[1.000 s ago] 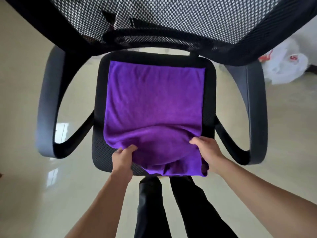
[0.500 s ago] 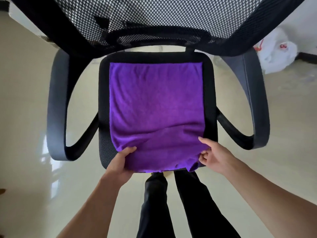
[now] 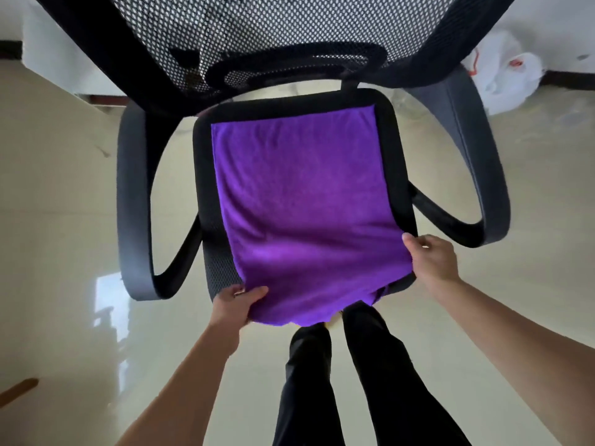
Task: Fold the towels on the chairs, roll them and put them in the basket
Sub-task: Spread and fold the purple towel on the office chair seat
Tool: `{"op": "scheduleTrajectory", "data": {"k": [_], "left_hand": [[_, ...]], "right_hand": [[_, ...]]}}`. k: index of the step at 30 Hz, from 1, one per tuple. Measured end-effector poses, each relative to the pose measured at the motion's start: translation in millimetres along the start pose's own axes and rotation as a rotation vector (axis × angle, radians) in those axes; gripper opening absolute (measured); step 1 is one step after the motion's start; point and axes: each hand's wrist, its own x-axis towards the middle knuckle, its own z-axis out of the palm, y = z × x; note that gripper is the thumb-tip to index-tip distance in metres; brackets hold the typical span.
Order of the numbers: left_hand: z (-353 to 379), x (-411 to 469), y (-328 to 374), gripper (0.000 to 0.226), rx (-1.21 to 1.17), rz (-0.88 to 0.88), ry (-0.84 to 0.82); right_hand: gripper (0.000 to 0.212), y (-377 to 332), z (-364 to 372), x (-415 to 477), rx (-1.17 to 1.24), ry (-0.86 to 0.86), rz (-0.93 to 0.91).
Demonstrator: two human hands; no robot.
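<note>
The chair's left armrest [image 3: 131,201] curves beside the black mesh seat [image 3: 206,175]. At the seat's near left corner, the left hand [image 3: 236,302] grips the purple towel [image 3: 306,214], thumb on top. The towel lies spread flat over the seat, its near edge hanging past the front. The right hand [image 3: 431,259] pinches the towel's near right corner. A white plastic bag [image 3: 505,72] lies on the floor far right.

Home/office rm, mesh desk chair [image 3: 206,149], tiled floor [image 3: 58,204]
</note>
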Motion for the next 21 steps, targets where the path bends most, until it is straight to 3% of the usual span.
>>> {"op": "scheduleTrajectory", "data": {"k": [5,9,11,13,15,17,18,21], "left_hand": [[-20,8,26,0.027,0.128,0.309,0.319],[-10,22,83,0.021,0.117,0.488,0.379],[-3,36,109,0.017,-0.057,0.434,0.297],[-1,46,123,0.029,-0.143,0.358,0.25],[0,49,116,0.033,-0.134,0.301,0.271],[3,44,94,0.008,-0.1,0.203,0.29],[5,42,76,0.014,-0.091,0.136,0.284],[17,29,28,0.016,-0.082,-0.104,0.069]], "right_hand": [[0.051,-13,-10,9,-0.171,0.03,-0.225],[0.037,-63,2,35,-0.055,0.037,-0.23],[0.021,-88,11,50,0.204,-0.028,-0.118],[0.017,-100,15,61,0.361,-0.066,-0.027],[0.01,-92,15,59,0.321,-0.063,-0.032],[0.008,-67,15,44,0.116,-0.044,-0.058],[0.011,-53,18,32,0.001,-0.049,-0.067],[0.036,-28,35,-7,-0.118,-0.192,-0.108]]}}
